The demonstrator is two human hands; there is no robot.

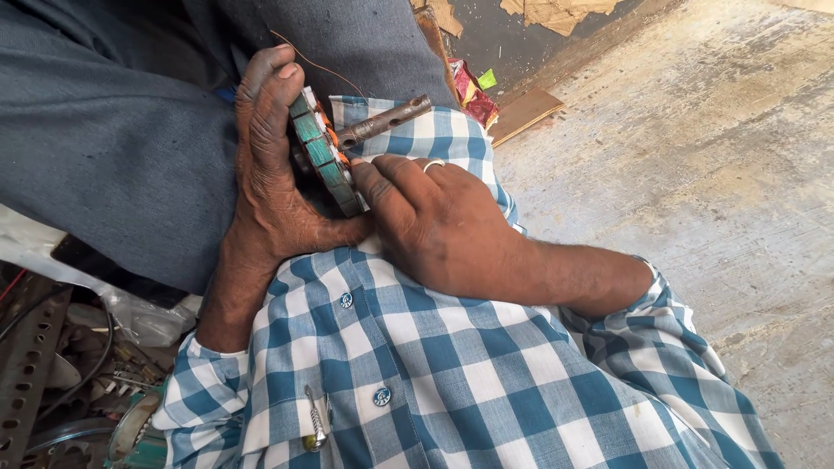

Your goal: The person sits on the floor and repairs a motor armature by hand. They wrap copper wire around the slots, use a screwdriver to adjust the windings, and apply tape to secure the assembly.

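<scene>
1. The landmark is the round green stator (321, 156), a toothed disc with copper winding, which rests on edge against the person's blue checked shirt (417, 365), at the belly.
2. The left hand (274, 174) lies on the far side of the stator; its fingers are together and curve over the rim, so they clamp the disc against the body.
3. The right hand (434, 221) is on the near side of the stator. Its fingers are together and bent, the tips pressing at the lower edge of the disc; whether they pinch a wire there cannot be told.
4. A rusty metal shaft (387, 122) sticks out from the middle of the stator, up and to the right.
5. To do this step well, it seems best that the left hand keeps the disc firm and steady while the right fingers work gently, because the thin copper wire (317, 65) above the stator would probably break easily.
6. Containers: no box or tray can be made out clearly. Left of and below the stator lies a heap of metal scrap (52, 382), but it is too dark to tell what holds it.
</scene>
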